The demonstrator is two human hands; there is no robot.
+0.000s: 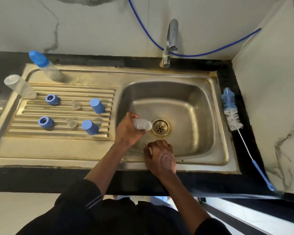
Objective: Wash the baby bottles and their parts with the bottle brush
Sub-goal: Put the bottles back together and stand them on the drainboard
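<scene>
1. Just past the knuckles of the left hand (128,128), a tilted bottle (141,125) is pointing its mouth right, at the drain (160,127). The left hand is gripping the bottle's body, fingers wrapped round it. It is probably tipping it so the contents run into the sink (202,106) and not onto the board.
2. Just nearer the person than the left hand, the right hand (160,155) is hovering low in the basin with its fingers bent. It is blurred, so I cannot tell whether it is holding anything.
3. Well to the right of the right hand, outside the sink, the bottle brush (232,114) is lying on the dark counter (241,106), bristles away from the person. Neither hand is touching it, so I judge that no scrubbing is happening now. It seems placed where the right hand can reach it.
4. To the left of the left hand, parts are sitting spaced out in two rows on the draining board (61,146): blue rings (52,99), clear teats (76,105) and blue caps (97,106). They are probably laid apart so each can be taken singly.
5. Farther left and beyond those, a capped bottle (43,65) and a plain bottle (19,86) are standing, seemingly waiting their turn.
6. Beyond both hands, the tap (170,43) is showing no stream.
</scene>
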